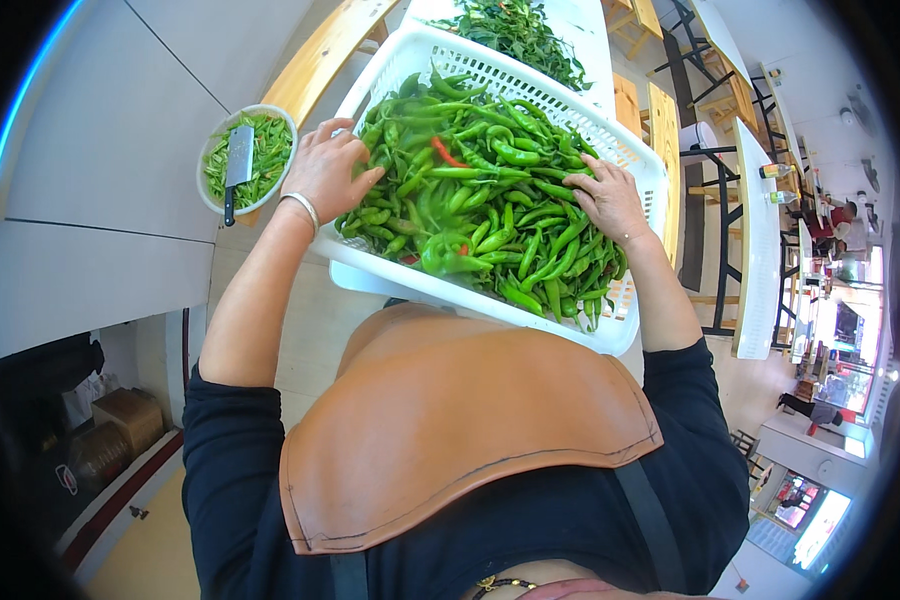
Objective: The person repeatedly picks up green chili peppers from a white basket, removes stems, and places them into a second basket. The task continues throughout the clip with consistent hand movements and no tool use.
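A white plastic basket (457,292) full of green chili peppers (510,202) sits before me, tilted in the view. A few red chilies (448,152) show among the green ones. Across the basket's left rim lies my left hand (331,169), a metal bangle at its wrist; the thumb points inward over the peppers, fingers apart. My right hand (607,196) rests on the peppers by the right side, its fingertips touching them and no pepper visibly gripped. Part of the pile looks blurred.
At left, a cleaver (239,169) lies across a round white container (291,161) of cut green peppers on a wooden bench (307,67). Leafy green stems (521,37) cover part of the white table (596,45) behind the basket. Tables and benches stand at right, with people farther off.
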`<state>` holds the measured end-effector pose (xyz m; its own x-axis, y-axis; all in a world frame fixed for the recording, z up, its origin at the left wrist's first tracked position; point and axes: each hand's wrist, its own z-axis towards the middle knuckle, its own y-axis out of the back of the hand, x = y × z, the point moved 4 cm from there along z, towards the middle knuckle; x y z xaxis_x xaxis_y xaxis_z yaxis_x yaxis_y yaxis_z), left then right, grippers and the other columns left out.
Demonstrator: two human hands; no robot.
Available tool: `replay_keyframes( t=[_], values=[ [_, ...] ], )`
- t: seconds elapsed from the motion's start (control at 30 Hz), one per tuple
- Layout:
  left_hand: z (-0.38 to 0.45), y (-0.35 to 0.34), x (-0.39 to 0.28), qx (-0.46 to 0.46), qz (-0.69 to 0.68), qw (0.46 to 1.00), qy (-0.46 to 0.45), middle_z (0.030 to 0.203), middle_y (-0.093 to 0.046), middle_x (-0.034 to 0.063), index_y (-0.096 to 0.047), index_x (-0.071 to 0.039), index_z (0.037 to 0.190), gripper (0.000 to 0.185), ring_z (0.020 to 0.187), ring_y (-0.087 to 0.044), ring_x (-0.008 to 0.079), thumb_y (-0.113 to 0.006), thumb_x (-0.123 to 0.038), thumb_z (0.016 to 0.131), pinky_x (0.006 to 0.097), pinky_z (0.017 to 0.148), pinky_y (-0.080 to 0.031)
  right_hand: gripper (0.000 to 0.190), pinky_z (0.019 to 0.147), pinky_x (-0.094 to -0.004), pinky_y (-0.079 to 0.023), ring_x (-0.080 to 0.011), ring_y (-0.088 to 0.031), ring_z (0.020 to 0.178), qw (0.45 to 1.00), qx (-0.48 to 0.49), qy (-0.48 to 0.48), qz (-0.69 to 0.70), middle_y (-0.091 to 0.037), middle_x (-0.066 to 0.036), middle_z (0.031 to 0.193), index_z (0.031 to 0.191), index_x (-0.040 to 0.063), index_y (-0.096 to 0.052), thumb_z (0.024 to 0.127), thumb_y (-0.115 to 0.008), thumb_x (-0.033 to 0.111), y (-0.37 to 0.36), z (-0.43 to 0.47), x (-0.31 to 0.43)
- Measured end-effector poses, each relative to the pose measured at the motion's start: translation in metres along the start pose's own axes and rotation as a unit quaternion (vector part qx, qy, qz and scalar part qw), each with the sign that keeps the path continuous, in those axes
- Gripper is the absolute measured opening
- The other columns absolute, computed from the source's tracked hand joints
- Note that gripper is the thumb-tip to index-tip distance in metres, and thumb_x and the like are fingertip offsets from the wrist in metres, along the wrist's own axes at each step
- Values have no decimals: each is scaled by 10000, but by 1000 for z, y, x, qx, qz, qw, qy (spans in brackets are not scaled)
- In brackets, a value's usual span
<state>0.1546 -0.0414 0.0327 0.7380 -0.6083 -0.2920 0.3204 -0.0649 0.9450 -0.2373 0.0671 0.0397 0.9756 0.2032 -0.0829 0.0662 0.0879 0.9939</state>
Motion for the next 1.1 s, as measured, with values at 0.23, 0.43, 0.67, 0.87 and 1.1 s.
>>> replay_keyframes(
  t=[0.23, 0.43, 0.67, 0.87, 1.1],
  values=[
    [0, 0, -1, -27, -4, 999, -18, 1064, -678, 101, -662, -82, 872, 232, 1320, -470, 327, -725, -306, 866, 488, 1065, -395, 194, 1044, -448, -393, -253, -567, 1190, 978, -187, 7, 88, -693, -43, 1121, 978, 125, -722, 801, -651, 88, 10, 40, 55],
    [1, 1, -2, -31, 8, 999, -24, 1040, -679, 86, -700, -82, 865, 255, 1307, -467, 299, -730, -335, 860, 470, 1042, -391, 207, 955, -436, -411, -252, -574, 1102, 988, -142, -36, 56, -682, -36, 1023, 994, 142, -730, 833, -713, 271, -23, 98, 97],
    [1, 3, -4, -12, 5, 1000, -12, 1080, -689, 133, -686, -84, 872, 248, 1320, -469, 334, -730, -328, 862, 485, 1068, -386, 174, 843, -380, -481, -221, -643, 895, 919, -146, -190, 312, -703, -46, 919, 924, 131, -742, 877, -706, 295, -56, 115, 65],
    [2, 3, -5, -30, -10, 999, -14, 1071, -689, 130, -690, -81, 861, 246, 1313, -471, 330, -741, -321, 849, 487, 1070, -381, 77, 583, -262, -508, -114, -646, 704, 649, -118, -220, 718, -705, -71, 957, 934, 41, -661, 908, -640, 110, -43, 99, 49],
    [2, 1, -4, -32, 3, 999, -31, 1039, -695, 106, -710, -77, 858, 260, 1307, -470, 303, -743, -335, 842, 467, 1024, -391, 218, 727, -436, -569, -305, -712, 769, 954, 13, -193, 230, -725, -160, 852, 891, 52, -722, 882, -652, 258, -44, 151, 109]
  ],
)
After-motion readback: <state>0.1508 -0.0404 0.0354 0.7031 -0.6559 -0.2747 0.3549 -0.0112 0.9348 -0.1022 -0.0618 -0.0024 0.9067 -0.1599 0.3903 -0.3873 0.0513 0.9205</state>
